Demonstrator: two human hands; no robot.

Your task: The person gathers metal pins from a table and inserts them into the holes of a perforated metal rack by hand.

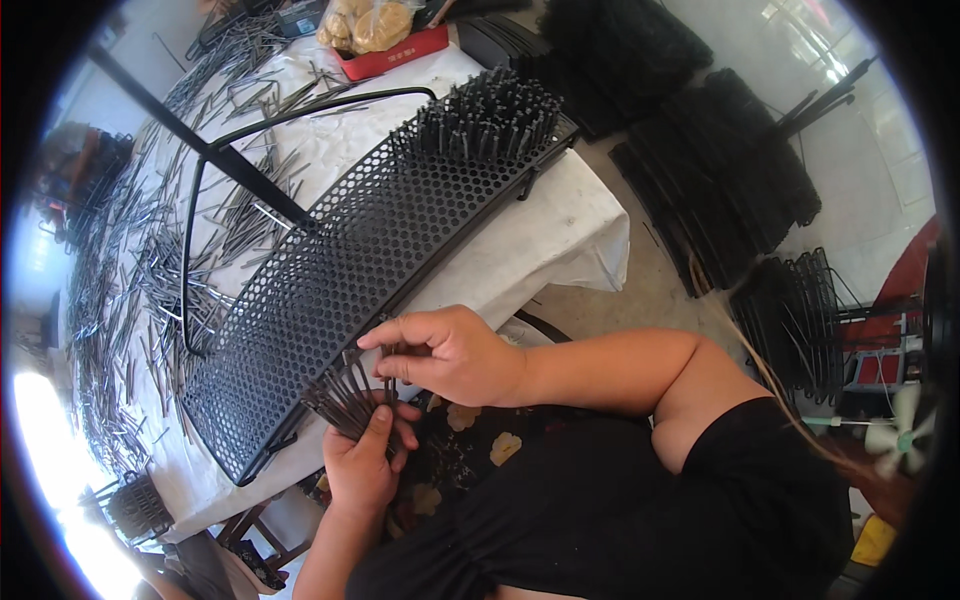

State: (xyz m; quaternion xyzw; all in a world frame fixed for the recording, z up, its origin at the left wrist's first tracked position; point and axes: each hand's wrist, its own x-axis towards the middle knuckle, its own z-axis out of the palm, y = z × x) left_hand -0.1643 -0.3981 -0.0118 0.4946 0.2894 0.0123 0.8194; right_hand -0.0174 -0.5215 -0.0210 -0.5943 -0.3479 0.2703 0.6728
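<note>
My left hand (365, 460) is closed round a fanned bundle of thin dark strips (345, 400), their ends sticking up past the fingers. Right above it, my right hand (445, 355) pinches at one strip on the bundle's right side, thumb and forefinger close together. Just beyond both hands lies a long black perforated rack (320, 270), slanting across the table with a bent wire frame (195, 200) on its far side. At the rack's far right end a dense cluster of similar dark strips (490, 120) stands upright in the holes.
Loose strips (170, 290) lie scattered over the white-covered table (540, 225). A dark bar (230, 160) slants in above the rack. A red tray (400, 52) with bagged food sits at the back. Black stacked panels (710, 180) stand on the right, and a small fan (900, 437) is at far right.
</note>
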